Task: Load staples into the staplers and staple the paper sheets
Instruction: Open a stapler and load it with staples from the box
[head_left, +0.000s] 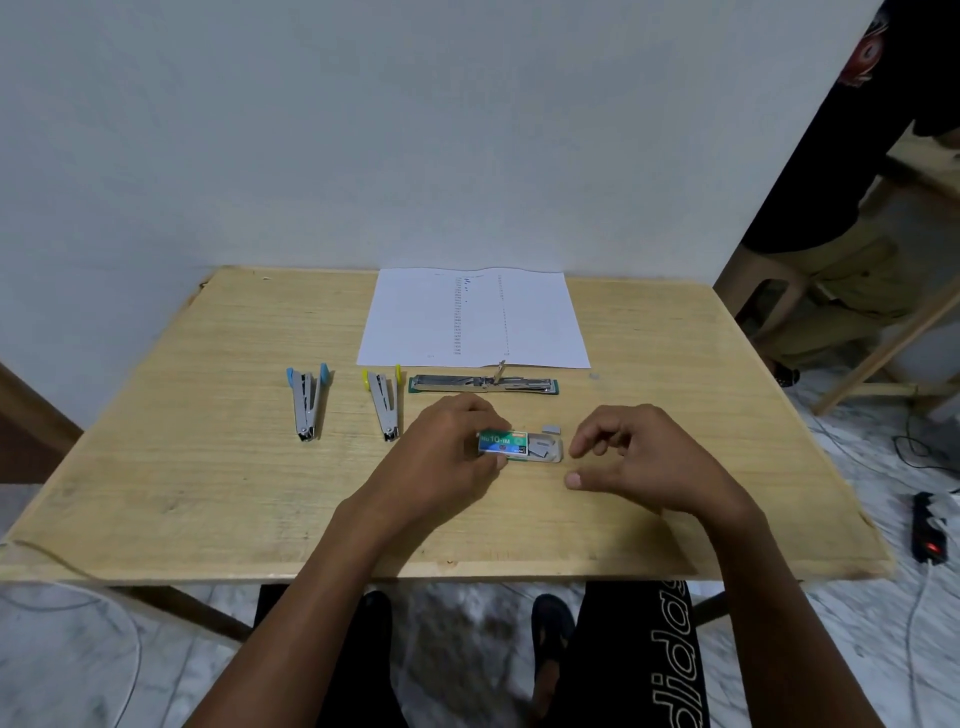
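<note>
Your left hand (452, 449) reaches in low over the table (208, 467), wrist straight, with thumb and fingertips pinching the left end of the staple box (503, 442). Your right hand (641, 457) sits just to the right of the box. Its fingers are loosely curled, thumb and forefinger apart, and it holds nothing.

The box's inner tray (558, 458) sticks out toward your right hand and holds a few grey staple strips (543, 445). One loose strip (551, 428) lies just beyond the tray.

Just past your left knuckles the green stapler (484, 383) lies opened out flat, metal channel up. The paper sheets (472, 317) lie beyond it, reaching the table's far edge. Left of your left hand lies the yellow stapler (384, 405), with the blue stapler (309, 402) farther left, both splayed open.

Bare wood runs from your wrists to the near edge and from your right hand out to the right edge.
</note>
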